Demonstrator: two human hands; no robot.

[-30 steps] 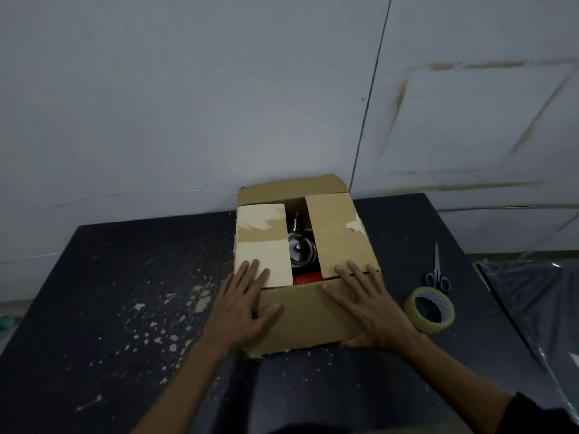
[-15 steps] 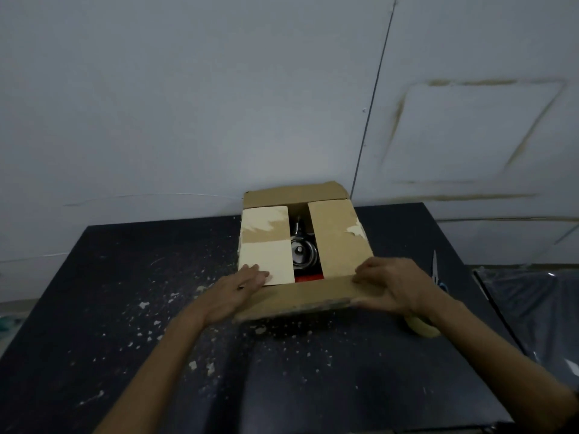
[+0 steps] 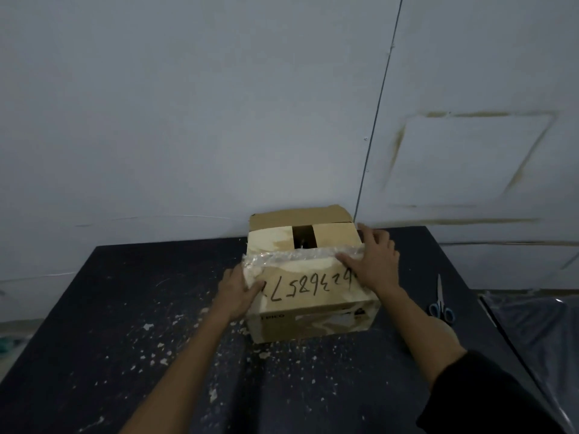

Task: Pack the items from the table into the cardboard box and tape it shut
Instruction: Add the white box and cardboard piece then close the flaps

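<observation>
The cardboard box stands on the black table against the wall. Its near flap, marked with handwritten digits and edged with old crinkled tape, lies folded down over the top. The two side flaps are down beneath it, and a dark gap between them shows the inside. The far flap stands up. My left hand holds the box's left top edge, thumb on the near flap. My right hand rests flat on the flap's right end, fingers spread over the right edge. The tape roll is hidden from view.
Blue-handled scissors lie on the table to the right of the box. White flecks litter the black tabletop. A dark plastic-covered surface sits beyond the table's right edge. The wall stands right behind the box.
The near flap went from hanging down the front to folded over the top. Both hands rose with it and now sit on top. The view moved closer; the tape roll is out of sight.
</observation>
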